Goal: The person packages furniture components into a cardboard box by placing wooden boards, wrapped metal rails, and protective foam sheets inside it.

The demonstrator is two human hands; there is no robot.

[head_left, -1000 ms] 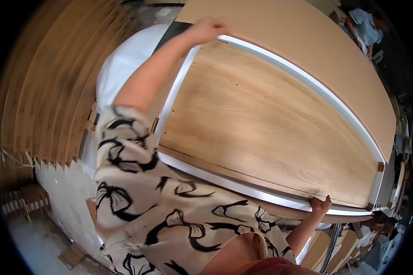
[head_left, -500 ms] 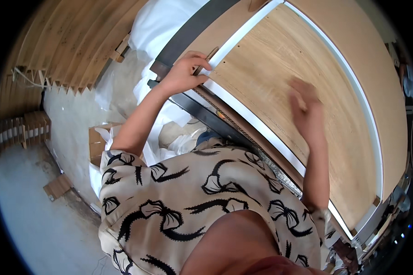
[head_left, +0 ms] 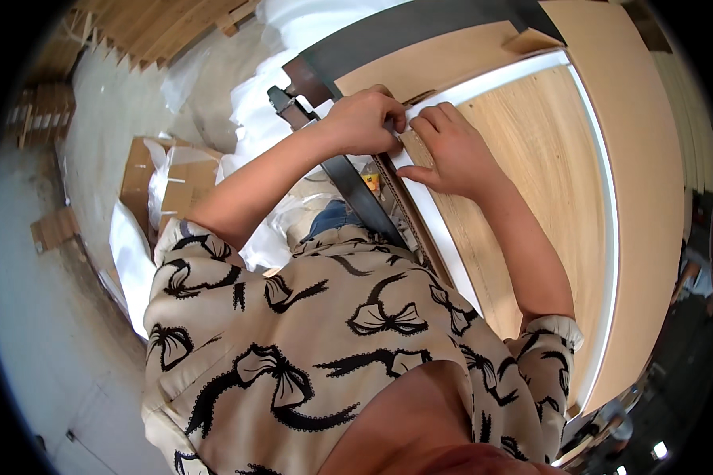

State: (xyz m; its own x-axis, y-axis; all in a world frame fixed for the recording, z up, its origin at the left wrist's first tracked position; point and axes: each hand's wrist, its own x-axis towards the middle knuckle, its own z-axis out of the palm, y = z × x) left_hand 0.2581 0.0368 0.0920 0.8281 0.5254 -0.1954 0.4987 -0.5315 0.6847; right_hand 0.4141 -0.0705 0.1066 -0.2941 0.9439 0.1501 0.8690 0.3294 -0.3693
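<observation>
A wood-grain panel (head_left: 531,150) lies in an open cardboard carton (head_left: 650,182), with white foam strips (head_left: 610,214) along its edges. My left hand (head_left: 366,120) is at the panel's left corner, fingers curled in a pinch at the foam strip there; its fingertips partly hide what they grip. Close beside it, my right hand (head_left: 458,154) rests on the same corner of the panel. Its fingers lie over the edge toward the left hand, and the thumb is stretched apart over the near foam strip.
A dark metal frame bar (head_left: 356,194) runs under the carton's near side. To the left stands an open cardboard box (head_left: 186,178) with white wrapping in it. White foam sheeting (head_left: 253,119) lies behind, and stacked wooden boards (head_left: 146,28) stand at the far left.
My right hand has moved left from over the middle of the panel to its corner, next to my left hand. My left hand has closed its fingers there. The view has shifted.
</observation>
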